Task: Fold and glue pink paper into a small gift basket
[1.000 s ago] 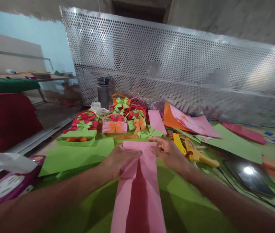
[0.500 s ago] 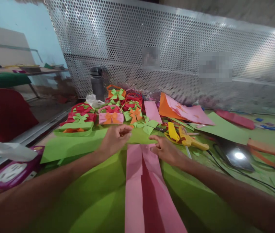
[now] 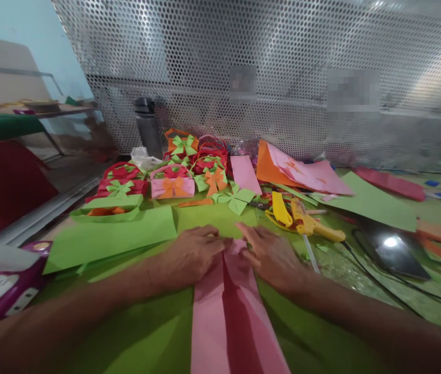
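Your folded pink paper [image 3: 210, 322] lies lengthwise in front of you on the green-topped counter [image 3: 138, 332], its two long flaps parted over a darker, shaded gap. Your left hand [image 3: 197, 254] rests palm down on the left of the paper's far end, fingers bent and touching it. Your right hand [image 3: 277, 259] is on the right of that same end, index finger stretched out past the edge and thumb against the paper. You can't tell from here whether either hand is pinching it or only pressing.

Left of the pink paper you have a flat green sheet [image 3: 115, 241]; beyond the paper, small paper bags with bows [image 3: 173, 187] and a loose green bow [image 3: 236, 198]. To the paper's right are the yellow glue gun [image 3: 317, 227] and, farther right, a shiny dark slab [image 3: 395, 257].
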The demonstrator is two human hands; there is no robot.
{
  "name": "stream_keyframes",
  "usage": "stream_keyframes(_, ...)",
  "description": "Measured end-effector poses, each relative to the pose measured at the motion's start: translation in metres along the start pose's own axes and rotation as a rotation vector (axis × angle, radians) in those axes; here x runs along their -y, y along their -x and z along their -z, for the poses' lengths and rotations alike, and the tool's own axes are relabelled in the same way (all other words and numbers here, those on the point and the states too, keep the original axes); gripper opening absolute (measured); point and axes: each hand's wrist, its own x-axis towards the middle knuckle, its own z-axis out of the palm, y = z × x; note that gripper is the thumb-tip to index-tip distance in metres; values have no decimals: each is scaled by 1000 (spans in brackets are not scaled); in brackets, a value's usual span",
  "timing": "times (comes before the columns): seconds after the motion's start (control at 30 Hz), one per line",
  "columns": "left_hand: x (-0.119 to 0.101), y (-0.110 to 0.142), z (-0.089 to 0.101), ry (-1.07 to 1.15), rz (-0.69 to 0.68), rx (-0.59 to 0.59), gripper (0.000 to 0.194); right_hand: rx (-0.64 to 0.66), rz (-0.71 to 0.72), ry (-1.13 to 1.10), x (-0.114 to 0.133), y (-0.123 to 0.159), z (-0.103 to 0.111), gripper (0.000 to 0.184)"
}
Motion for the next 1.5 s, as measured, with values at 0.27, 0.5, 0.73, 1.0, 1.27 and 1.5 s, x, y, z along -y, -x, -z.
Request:
stream_keyframes(0.27, -3, -1, 3, -92, -31, 107, 24, -24, 161, -25, -4, 7, -10, 47)
stream_keyframes(0.5, -5, -2, 11, -86, -298, 43, 21, -40, 201, -25, -5, 10, -11, 51)
stream_keyframes(0.73, 14, 1, 19, -63, 113, -307, 16, -25, 149, -31, -3, 8, -10, 44)
stream_keyframes(1.0, -7, -3, 10, -112, -27, 50, 37, -20, 79, -88, 1, 4, -7, 39)
stream_keyframes(1.27, 2, -3, 5, -147, 87, 204, 35, -28, 87, -92, 2, 5, -8, 38)
stream_keyframes(1.5, 12, -6, 7, 202, 263, 12, 25, -52, 106, -97, -1, 3, -10, 36)
